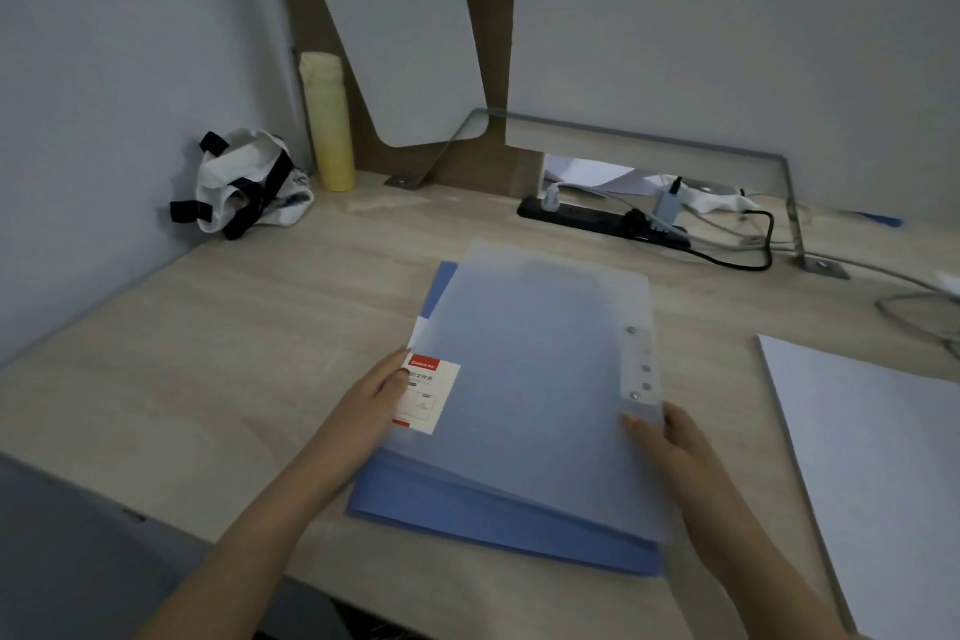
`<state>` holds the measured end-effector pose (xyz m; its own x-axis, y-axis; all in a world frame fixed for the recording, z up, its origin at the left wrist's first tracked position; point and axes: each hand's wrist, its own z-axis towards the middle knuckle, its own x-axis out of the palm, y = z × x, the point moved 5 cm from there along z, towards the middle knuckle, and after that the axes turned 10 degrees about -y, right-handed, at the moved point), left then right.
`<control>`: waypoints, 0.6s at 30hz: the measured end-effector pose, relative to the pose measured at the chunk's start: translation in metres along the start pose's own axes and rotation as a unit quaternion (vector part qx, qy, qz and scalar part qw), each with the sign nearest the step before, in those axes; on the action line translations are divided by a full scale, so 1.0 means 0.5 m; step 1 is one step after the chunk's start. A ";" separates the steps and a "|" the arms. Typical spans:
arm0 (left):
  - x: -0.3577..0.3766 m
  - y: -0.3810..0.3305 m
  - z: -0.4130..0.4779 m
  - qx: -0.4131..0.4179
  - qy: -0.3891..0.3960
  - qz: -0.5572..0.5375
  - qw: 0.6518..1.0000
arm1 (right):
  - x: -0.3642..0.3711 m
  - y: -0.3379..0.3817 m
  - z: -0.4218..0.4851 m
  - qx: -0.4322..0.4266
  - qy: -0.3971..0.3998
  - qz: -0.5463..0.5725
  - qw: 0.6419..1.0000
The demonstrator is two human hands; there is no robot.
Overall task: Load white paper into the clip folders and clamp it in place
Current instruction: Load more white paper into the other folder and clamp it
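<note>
Head view. The top clip folder (535,379), frosted and translucent, is held closed and tilted slightly over a fanned stack of blue folders (493,520) that lies flat on the wooden surface (234,353), near its front edge.

The left hand (374,400) pinches the top clip folder's left edge, with the thumb on top just beside a white and red label (428,395); the other fingers are hidden below the cover. The right hand (670,437) grips the right edge, thumb pressed on the cover directly below a row of metal rivets (640,364), with the remaining fingers behind the edge. Both hands are thus closed on the same folder.

The white paper (872,457) lies as a flat stack on the surface to the right, apart from the folders and untouched by either of the 2 hands.

Along the back wall stand a yellow bottle (328,120), upright in the left corner, with a white bag with dark straps (244,182) beside it, and a black power strip (597,218) with plugs and cables to the right.
</note>
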<state>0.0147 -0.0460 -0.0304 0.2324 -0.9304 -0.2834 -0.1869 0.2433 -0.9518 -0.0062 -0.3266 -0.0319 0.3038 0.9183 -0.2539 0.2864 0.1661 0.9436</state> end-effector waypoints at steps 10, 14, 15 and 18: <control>-0.190 0.008 0.168 0.019 -0.096 0.283 0.954 | 0.232 0.047 -0.051 -0.019 0.021 0.036 0.999; -0.241 0.010 0.199 0.003 -0.132 0.330 0.935 | 0.308 0.059 -0.065 -0.024 0.027 0.044 0.998; -0.247 0.011 0.203 0.002 -0.138 0.339 0.931 | 0.321 0.062 -0.066 -0.022 0.034 0.053 0.998; -0.250 0.009 0.198 0.008 -0.144 0.361 0.921 | 0.337 0.067 -0.060 -0.017 0.033 0.065 0.997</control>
<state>0.0793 0.0987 -0.0107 0.2983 -0.4141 -0.8600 -0.3781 0.7760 -0.5048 0.0275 -0.1557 -0.0367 0.2755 0.9544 -0.1154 0.2165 0.0553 0.9747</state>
